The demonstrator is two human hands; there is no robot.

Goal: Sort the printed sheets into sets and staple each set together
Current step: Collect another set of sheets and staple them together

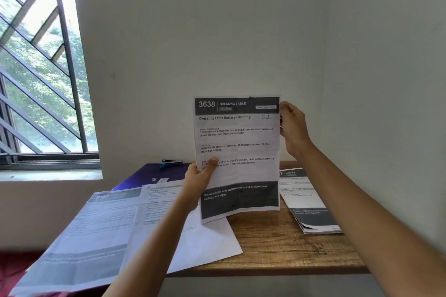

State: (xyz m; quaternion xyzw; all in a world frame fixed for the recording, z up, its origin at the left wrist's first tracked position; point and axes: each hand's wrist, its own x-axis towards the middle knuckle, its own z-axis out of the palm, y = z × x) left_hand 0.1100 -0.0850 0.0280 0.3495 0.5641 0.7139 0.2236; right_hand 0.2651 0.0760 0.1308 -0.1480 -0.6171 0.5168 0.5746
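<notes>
Left hand [201,179] pinches the upright printed sheet [237,152] at its lower left edge; right hand [293,128] grips its upper right edge. The left thumb covers some text, and the stapler [170,163] behind is indistinct.

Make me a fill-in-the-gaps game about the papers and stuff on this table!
The white printed sheet held up by the left hand and right hand shows the big number ____.
Its title reads Dressing ____ Surface Cleaning.
The blue and black stapler lies on a dark ____ surface.
The stack of printed sheets on the right rests on a brown ____ table.
Missing words: 3638; Table; purple; wooden.
</notes>
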